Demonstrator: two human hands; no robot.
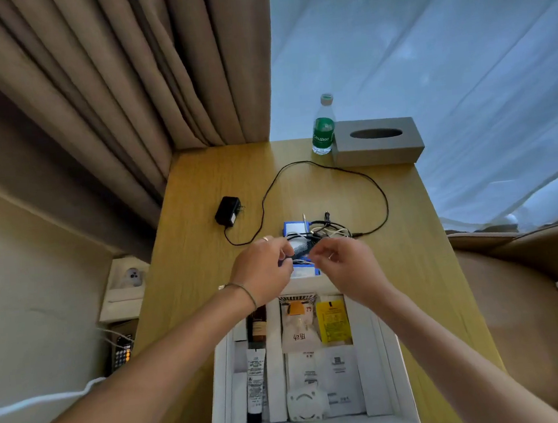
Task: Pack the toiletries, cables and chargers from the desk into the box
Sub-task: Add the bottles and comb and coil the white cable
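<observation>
two hands meet at the middle of the frame, just above the far edge of the box (217, 390). my left hand (264, 269) pinches one end of a dark ribbed item, seemingly a comb (304, 249), though blur keeps me from being sure; fingers curled around it. my right hand (341, 263) has fingers curled toward the other end and seems to grip it or a cord there; i cannot tell exactly what is held.

box sits at lower centre, open. already in it: a tube (255, 386) at left, a brown bottle (258, 323) above it, a yellow sachet (332, 323), white sachets and a round white piece (304, 403) at the bottom. toiletries look largely packed.

still on the desk (431, 264): a black charger (227, 211) at centre left, its long black cable (381, 200) looping toward the upper right; a tangle of white and black cables (329, 231) on a blue-edged packet (295, 228) just beyond the hands.

judgement: step in hand is lifting the comb-like item free of the cable tangle. next move calls for separating it from any cord caught on it, then lowering it into a free compartment. after that, the cables need coiling before they fit.

water bottle (323, 131) and tissue box (377, 147) stand at the upper right, well apart.
</observation>
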